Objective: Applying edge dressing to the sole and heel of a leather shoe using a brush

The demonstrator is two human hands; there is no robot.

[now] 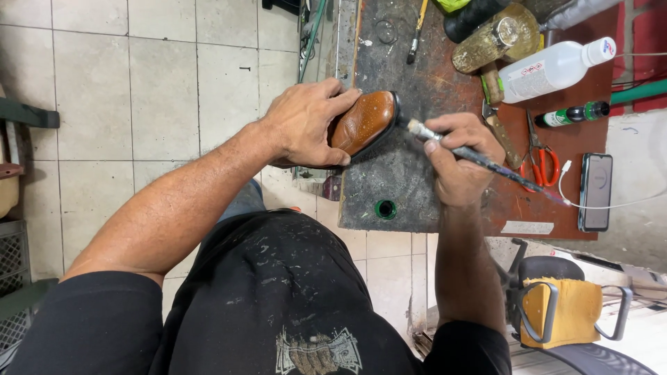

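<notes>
My left hand (308, 123) grips a brown leather shoe (363, 122) from above and holds it tilted over the edge of a stained workbench (396, 180). A paint-smeared brush (479, 158) is held like a pen in my right hand (462, 158). The brush's pale tip (415, 127) touches the shoe's dark sole edge near the toe. Part of the shoe is hidden under my left fingers.
On the bench lie red-handled scissors (542, 156), a phone (596, 191) on a white cable, a white plastic bottle (552, 68), a small green-and-black bottle (573, 114), a knife (501, 132) and a small green-rimmed pot (385, 209). A chair with yellow padding (561, 309) stands at lower right; tiled floor at left.
</notes>
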